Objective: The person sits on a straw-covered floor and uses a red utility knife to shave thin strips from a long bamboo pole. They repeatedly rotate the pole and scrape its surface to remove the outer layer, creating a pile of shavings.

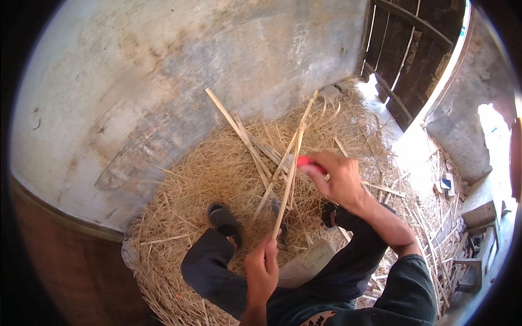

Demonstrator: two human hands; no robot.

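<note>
My left hand [262, 270] is closed around the near end of a long, pale bamboo strip [283, 211], low in front of my lap. The strip slants up and away to the right. In my right hand [338, 176] is a knife with a red handle [312, 164]. Its pale blade lies at the strip, partly hidden, so I cannot tell whether it cuts in. Beyond and to the left, more split strips [234, 124] cross one another above the shavings.
A thick heap of straw-like shavings [179, 195] covers the floor around my dark shoes [224, 218]. A stained wall [179, 81] rises ahead and to the left. A dark slatted wooden door [408, 49] stands at the far right. A small white-and-blue box [446, 185] lies at right.
</note>
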